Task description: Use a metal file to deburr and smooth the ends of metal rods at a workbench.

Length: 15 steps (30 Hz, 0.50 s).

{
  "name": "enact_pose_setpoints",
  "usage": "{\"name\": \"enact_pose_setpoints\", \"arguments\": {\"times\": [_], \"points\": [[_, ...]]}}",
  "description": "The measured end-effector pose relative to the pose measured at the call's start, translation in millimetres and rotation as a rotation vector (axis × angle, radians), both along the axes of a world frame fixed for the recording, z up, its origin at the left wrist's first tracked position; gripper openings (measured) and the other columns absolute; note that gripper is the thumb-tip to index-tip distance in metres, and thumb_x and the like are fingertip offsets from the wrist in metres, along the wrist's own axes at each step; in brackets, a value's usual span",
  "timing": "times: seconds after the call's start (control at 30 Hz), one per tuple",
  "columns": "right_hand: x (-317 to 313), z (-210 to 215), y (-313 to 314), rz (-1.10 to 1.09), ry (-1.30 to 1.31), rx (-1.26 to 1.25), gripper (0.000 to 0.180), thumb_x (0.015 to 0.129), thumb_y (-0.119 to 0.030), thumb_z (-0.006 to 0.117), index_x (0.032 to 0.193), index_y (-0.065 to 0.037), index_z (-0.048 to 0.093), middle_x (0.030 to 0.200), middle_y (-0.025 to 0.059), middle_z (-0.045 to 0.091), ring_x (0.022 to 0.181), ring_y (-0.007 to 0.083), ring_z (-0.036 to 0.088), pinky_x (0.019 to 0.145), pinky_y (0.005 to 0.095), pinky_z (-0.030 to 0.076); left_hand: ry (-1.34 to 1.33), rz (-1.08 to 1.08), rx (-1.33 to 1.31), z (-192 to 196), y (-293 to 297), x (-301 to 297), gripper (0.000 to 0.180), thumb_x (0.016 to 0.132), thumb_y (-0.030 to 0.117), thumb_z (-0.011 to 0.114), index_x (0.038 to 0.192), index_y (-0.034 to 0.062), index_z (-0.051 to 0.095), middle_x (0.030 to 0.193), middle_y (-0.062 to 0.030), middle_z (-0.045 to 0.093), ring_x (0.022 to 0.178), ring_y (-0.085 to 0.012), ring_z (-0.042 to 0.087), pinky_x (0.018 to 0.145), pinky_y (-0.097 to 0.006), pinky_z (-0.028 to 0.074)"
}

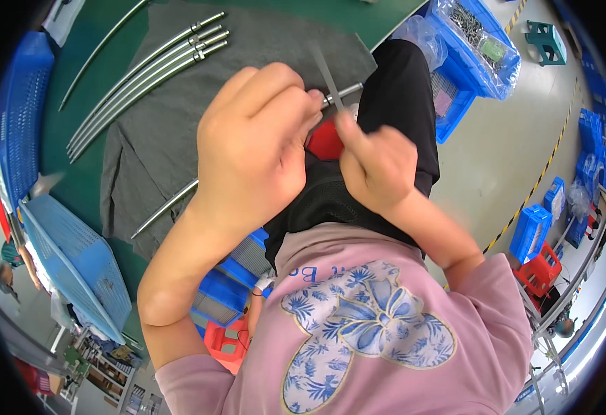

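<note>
My left hand (254, 131) is closed around a slim shiny metal rod (168, 206). One end of the rod (350, 91) sticks out past my fingers toward the right, and the other shows beyond my left wrist. The middle is hidden by my hand and forearm. In my right hand (380, 166) is a narrow flat grey metal strip (326, 75), smeared by motion, pinched at its lower end. It crosses the rod near the rod's right end. Whether the two touch, I cannot tell. Several similar rods with collars (154, 77) lie side by side at the upper left.
A grey cloth (275, 41) covers part of the green table (74, 131). One more thin rod (102, 50) lies farther left. Blue baskets (81, 259) stand at left. Blue bins (486, 79) with small metal parts are at upper right, near a green stool (546, 43).
</note>
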State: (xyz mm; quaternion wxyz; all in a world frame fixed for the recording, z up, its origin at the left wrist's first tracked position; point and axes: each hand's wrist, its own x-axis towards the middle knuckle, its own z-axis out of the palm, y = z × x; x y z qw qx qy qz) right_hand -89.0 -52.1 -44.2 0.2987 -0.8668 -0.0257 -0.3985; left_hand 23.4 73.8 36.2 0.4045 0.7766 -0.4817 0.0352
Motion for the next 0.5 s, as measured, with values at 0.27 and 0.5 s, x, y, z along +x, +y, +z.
{"name": "enact_pose_setpoints", "arguments": {"times": [0.27, 0.5], "points": [[1.0, -0.6, 0.7, -0.009, 0.002, -0.001, 0.052, 0.061, 0.007, 0.061, 0.11, -0.008, 0.068, 0.046, -0.0027, 0.041, 0.037, 0.0131, 0.037, 0.039, 0.0263, 0.031, -0.001, -0.001, -0.007, 2.1, -1.0, -0.2, 0.015, 0.063, -0.006, 0.067, 0.071, 0.0016, 0.056, 0.072, -0.0073, 0.051, 0.062, -0.026, 0.05, 0.054, -0.035, 0.041], [13.7, 10.6, 3.8, -0.025, -0.042, 0.0, 0.051, 0.06, 0.008, 0.062, 0.109, -0.007, 0.069, 0.046, -0.0029, 0.037, 0.038, 0.012, 0.036, 0.04, 0.026, 0.031, -0.026, -0.026, -0.008, 3.7, 0.1, 3.3, 0.015, 0.064, -0.006, 0.067, 0.072, 0.0017, 0.057, 0.072, -0.0072, 0.052, 0.062, -0.0261, 0.05, 0.054, -0.035, 0.041]]}}
